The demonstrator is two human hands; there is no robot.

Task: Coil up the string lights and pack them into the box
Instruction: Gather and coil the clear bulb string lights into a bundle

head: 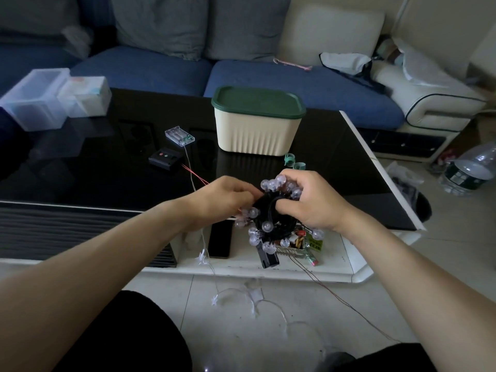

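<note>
The left hand [228, 196] curled its fingers [248, 193] round the near side of the coiled string lights [268, 213], and the right hand [311, 202] pinched the far side, thumb pressed into the black wire; the bundle hung between them above the near edge of the surface [107, 167]. To finish the coil well, the hands would likely need to keep the loops tight and tuck in the dangling black battery pack [268, 257] before letting go, or the bulbs could spring loose. At far left stood two clear plastic containers [40, 100]. Nearer lay a clear battery holder [179, 135] and a small black controller [166, 158], their thin wires trailing off the edge to the floor, where another strand with star shapes [255, 296] lay uncoiled. The box [257, 130] sat behind the hands with its green lid [257, 102] shut, so it would have to be opened first. Green ties [292, 162] lay just beside it.
</note>
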